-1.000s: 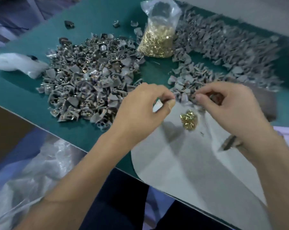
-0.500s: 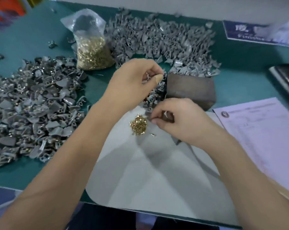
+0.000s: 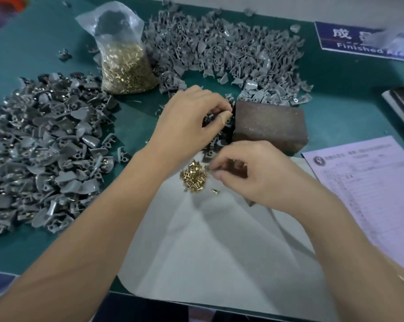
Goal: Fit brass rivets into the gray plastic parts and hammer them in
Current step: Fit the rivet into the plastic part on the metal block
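Table: green mat, carrying everything.
White sheet: lay under both forearms.
Gray plastic parts: one heap left of the left fingers, another beyond them.
Bag of rivets: stood beyond the left hand.
Brown block: just right of the left fingertips.
Left hand: fingers curled, pinching a gray part.
Right hand: fingertips pinched together; contents too small to tell.
Brass rivets: small pile just left of the right fingertips.

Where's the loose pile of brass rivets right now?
In the head view, the loose rivet pile lies on the white sheet near centre, just left of the right hand and below the left hand.
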Demonstrator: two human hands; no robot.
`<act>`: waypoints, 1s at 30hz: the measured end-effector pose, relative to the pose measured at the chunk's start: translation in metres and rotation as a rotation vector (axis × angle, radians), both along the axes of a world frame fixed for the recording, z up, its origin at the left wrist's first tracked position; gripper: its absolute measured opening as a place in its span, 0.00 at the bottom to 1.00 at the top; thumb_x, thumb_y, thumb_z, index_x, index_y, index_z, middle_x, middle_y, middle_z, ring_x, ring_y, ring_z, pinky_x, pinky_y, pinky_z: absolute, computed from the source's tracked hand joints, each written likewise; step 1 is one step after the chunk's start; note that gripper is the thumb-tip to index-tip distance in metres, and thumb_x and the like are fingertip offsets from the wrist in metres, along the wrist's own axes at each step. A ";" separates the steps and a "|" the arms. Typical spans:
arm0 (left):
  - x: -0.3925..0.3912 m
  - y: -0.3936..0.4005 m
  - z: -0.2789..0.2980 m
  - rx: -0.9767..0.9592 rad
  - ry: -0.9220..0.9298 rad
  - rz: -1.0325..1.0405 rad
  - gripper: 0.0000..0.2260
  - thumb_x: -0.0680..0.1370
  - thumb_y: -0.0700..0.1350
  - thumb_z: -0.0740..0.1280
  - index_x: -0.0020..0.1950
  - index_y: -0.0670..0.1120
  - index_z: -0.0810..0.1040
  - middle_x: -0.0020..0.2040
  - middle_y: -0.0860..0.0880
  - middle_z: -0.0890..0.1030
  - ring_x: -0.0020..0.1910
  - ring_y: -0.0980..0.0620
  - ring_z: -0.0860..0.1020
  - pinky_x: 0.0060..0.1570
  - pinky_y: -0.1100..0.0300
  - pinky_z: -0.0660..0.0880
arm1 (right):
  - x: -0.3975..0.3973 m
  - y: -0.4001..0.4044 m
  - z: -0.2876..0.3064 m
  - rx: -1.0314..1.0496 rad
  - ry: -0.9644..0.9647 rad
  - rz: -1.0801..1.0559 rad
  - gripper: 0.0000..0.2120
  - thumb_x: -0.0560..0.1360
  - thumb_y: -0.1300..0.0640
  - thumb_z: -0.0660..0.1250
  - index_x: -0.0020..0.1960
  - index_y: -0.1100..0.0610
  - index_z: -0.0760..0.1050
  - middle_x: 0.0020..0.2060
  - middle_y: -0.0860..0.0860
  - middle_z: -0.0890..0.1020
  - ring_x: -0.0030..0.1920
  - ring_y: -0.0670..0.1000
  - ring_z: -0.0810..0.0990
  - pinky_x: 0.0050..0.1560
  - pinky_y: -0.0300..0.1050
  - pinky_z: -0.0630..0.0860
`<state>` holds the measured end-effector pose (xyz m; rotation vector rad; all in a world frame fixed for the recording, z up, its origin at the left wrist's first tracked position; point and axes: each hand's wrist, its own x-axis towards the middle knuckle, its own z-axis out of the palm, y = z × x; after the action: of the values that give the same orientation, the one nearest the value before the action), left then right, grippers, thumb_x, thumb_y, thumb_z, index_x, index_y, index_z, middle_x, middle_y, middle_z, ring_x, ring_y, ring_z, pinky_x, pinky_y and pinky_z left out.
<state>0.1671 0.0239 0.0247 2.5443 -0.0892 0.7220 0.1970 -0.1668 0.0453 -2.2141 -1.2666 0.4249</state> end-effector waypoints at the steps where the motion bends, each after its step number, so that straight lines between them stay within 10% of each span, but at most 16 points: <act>1: 0.000 0.001 -0.002 -0.013 0.007 -0.003 0.07 0.80 0.49 0.68 0.53 0.49 0.84 0.46 0.54 0.83 0.47 0.53 0.76 0.54 0.50 0.74 | 0.001 -0.002 0.002 -0.009 0.045 0.007 0.02 0.73 0.49 0.75 0.44 0.44 0.82 0.38 0.41 0.82 0.38 0.45 0.79 0.38 0.49 0.79; 8: -0.001 0.004 0.000 -0.038 0.044 -0.050 0.06 0.80 0.47 0.69 0.54 0.49 0.84 0.48 0.54 0.83 0.50 0.51 0.76 0.57 0.47 0.73 | -0.005 0.001 0.005 -0.153 -0.112 0.072 0.04 0.72 0.42 0.75 0.42 0.40 0.82 0.37 0.35 0.79 0.43 0.38 0.76 0.37 0.35 0.63; 14: -0.007 0.021 0.014 0.015 0.116 -0.154 0.08 0.78 0.44 0.68 0.55 0.51 0.84 0.55 0.54 0.80 0.59 0.50 0.73 0.63 0.52 0.70 | 0.003 -0.008 0.009 0.206 0.160 -0.099 0.05 0.76 0.56 0.74 0.43 0.49 0.79 0.37 0.44 0.82 0.35 0.45 0.81 0.32 0.39 0.77; 18: -0.012 0.016 0.016 0.126 0.216 -0.203 0.07 0.75 0.53 0.72 0.51 0.54 0.82 0.62 0.54 0.77 0.67 0.50 0.67 0.68 0.46 0.67 | 0.016 -0.011 0.010 0.546 -0.034 -0.369 0.04 0.76 0.60 0.73 0.45 0.54 0.78 0.38 0.46 0.82 0.37 0.47 0.80 0.39 0.36 0.74; 30: -0.012 0.008 0.017 0.149 0.210 -0.138 0.05 0.77 0.50 0.73 0.50 0.52 0.87 0.62 0.54 0.79 0.67 0.48 0.69 0.66 0.42 0.69 | 0.036 -0.018 0.002 0.477 -0.120 -0.565 0.06 0.77 0.57 0.72 0.51 0.48 0.85 0.39 0.37 0.84 0.35 0.44 0.78 0.38 0.33 0.72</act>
<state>0.1549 0.0317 0.0414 2.7071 -0.2537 0.4062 0.2329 -0.1851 0.0469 -2.0691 -0.6494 -0.2122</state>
